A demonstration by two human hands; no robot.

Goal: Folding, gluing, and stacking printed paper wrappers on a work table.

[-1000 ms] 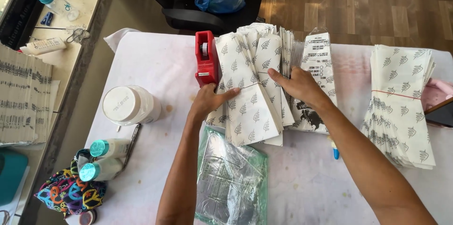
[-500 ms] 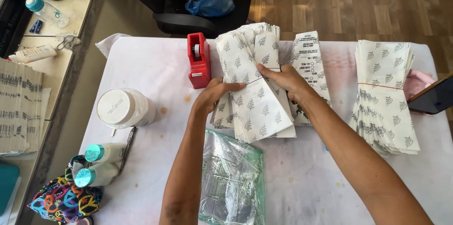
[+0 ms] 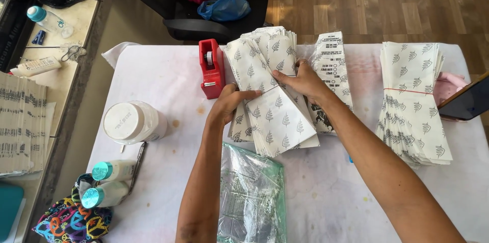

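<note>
Left hand [image 3: 230,104]: fingers curled around the left edge of the fanned paper bags [image 3: 272,98], holding them.
Right hand [image 3: 301,81]: fingers pinched on the top bags, pressing the stack together.
Bags: mid-table on the white tablecloth [image 3: 163,75], just right of the red tape dispenser [image 3: 211,68].
Done: one bundle [image 3: 412,100], tied by a red band, lay at the right.
Left: the held stack had no band visible; clear plastic sleeves [image 3: 252,197] waited nearer, untouched.
</note>
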